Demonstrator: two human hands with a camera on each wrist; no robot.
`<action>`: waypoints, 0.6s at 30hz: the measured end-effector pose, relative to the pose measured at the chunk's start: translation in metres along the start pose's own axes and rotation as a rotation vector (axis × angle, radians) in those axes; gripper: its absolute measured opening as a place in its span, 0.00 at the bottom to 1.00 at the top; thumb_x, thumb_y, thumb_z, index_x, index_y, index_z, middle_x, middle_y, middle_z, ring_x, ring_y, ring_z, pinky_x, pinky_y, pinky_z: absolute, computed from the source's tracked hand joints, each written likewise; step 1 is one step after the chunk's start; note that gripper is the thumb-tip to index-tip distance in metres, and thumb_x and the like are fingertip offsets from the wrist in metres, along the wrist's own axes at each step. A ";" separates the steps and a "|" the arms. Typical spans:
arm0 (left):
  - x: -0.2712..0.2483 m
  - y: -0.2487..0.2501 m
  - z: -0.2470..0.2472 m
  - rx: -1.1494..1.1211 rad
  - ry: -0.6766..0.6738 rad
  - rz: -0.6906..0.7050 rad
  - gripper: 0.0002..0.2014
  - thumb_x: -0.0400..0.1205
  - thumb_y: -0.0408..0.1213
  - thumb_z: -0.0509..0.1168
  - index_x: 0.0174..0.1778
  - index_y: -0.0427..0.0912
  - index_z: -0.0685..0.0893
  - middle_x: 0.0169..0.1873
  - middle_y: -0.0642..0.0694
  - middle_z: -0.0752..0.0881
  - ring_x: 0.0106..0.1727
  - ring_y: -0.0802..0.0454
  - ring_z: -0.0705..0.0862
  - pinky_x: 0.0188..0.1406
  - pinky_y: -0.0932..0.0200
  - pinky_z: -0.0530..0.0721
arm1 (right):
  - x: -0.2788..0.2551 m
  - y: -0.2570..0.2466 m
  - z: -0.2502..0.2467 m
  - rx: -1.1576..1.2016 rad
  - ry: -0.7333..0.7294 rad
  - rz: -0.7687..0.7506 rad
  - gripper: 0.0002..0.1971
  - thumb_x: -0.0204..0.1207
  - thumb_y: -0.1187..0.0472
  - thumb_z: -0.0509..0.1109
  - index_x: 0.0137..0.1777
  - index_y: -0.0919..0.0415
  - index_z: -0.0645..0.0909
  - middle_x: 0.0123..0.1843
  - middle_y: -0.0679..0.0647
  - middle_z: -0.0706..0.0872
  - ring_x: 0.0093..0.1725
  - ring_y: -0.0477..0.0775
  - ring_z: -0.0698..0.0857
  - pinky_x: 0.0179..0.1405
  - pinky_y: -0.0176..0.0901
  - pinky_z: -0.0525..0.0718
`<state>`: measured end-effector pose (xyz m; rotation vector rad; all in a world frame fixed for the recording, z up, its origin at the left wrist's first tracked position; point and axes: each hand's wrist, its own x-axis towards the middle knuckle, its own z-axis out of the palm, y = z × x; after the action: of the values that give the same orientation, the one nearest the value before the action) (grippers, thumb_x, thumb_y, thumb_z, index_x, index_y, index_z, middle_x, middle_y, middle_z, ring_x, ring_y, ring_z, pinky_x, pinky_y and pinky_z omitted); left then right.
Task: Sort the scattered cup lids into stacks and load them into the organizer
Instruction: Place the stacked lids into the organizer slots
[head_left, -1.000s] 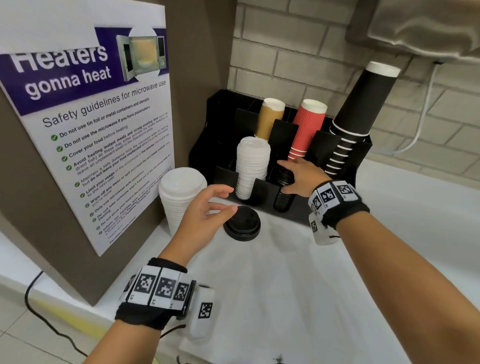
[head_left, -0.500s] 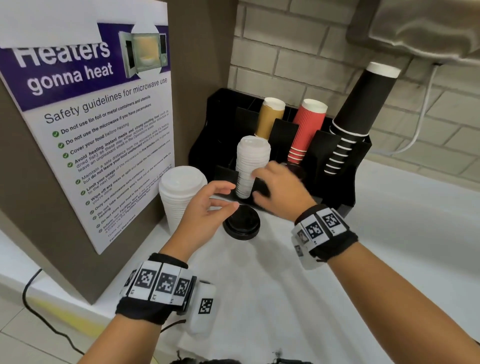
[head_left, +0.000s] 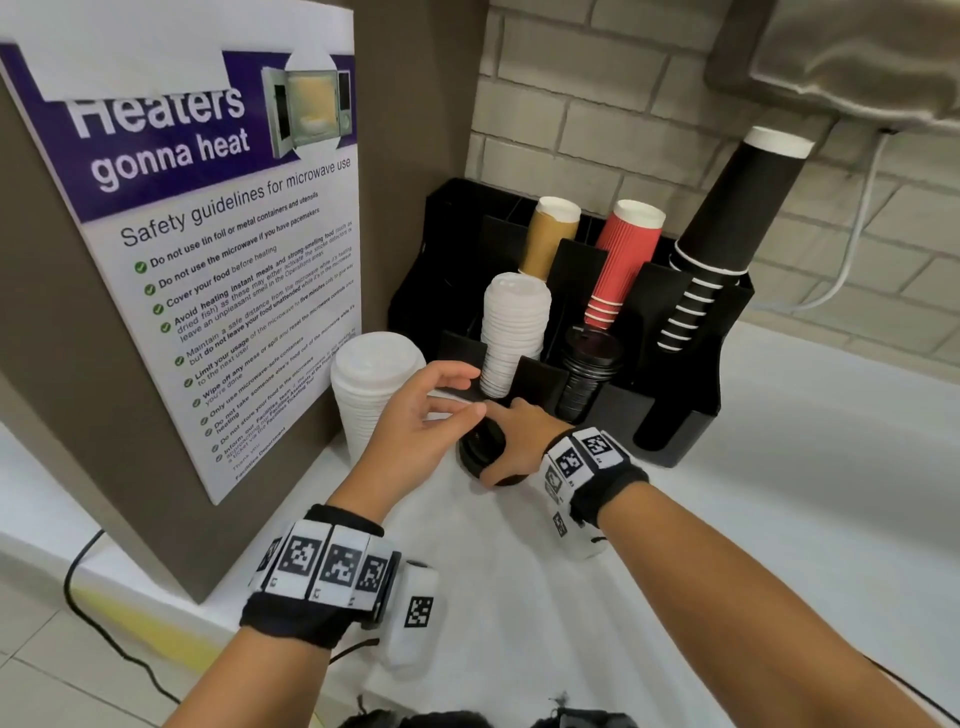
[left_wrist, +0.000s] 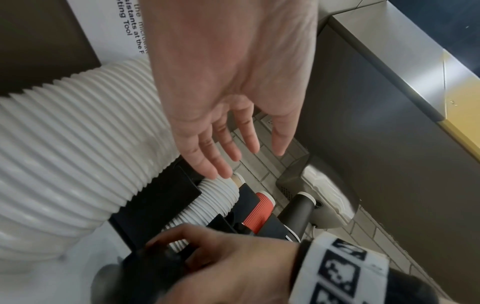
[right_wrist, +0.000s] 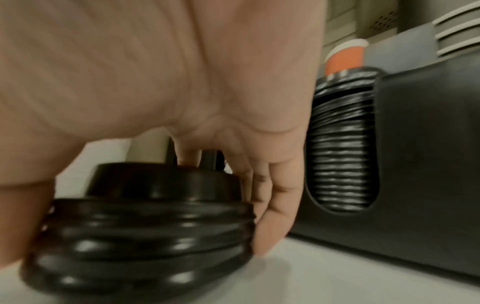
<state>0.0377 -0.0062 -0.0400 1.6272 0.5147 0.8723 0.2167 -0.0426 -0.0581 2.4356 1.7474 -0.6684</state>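
Black lids: we see glossy, smooth plastic with bright highlights along the stacked rims.
White lids: we see matt white plastic, finely ridged where the edges stack.
Organizer: we read it as smooth black plastic, dull in finish.
Red cups: we see paper with a ribbed, corrugated wall.
Black cups: we see smooth matt paper with white rims.
Poster: we see smooth printed paper.
Far wall: we see pale brick, rough and matt.
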 end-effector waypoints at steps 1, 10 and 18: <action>0.000 0.000 0.000 -0.003 0.002 0.002 0.15 0.80 0.32 0.71 0.56 0.58 0.81 0.55 0.57 0.82 0.47 0.67 0.84 0.48 0.76 0.78 | -0.004 0.004 -0.004 0.079 0.025 -0.017 0.43 0.60 0.42 0.80 0.74 0.40 0.63 0.58 0.53 0.70 0.62 0.60 0.76 0.58 0.55 0.83; 0.002 -0.005 0.016 -0.060 -0.280 -0.038 0.49 0.62 0.50 0.82 0.75 0.73 0.63 0.71 0.63 0.70 0.70 0.63 0.76 0.62 0.57 0.83 | -0.079 0.006 -0.021 1.052 0.258 -0.316 0.35 0.64 0.56 0.78 0.71 0.37 0.70 0.56 0.52 0.81 0.53 0.45 0.85 0.48 0.40 0.85; 0.001 0.000 0.021 -0.097 -0.378 0.025 0.43 0.62 0.45 0.83 0.72 0.68 0.72 0.64 0.66 0.79 0.70 0.53 0.79 0.63 0.46 0.85 | -0.107 0.014 -0.014 1.152 0.282 -0.340 0.36 0.65 0.61 0.79 0.73 0.43 0.71 0.64 0.61 0.83 0.63 0.56 0.84 0.56 0.53 0.86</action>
<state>0.0548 -0.0187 -0.0408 1.6606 0.1856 0.5771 0.2057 -0.1383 -0.0066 2.9521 2.3353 -1.8865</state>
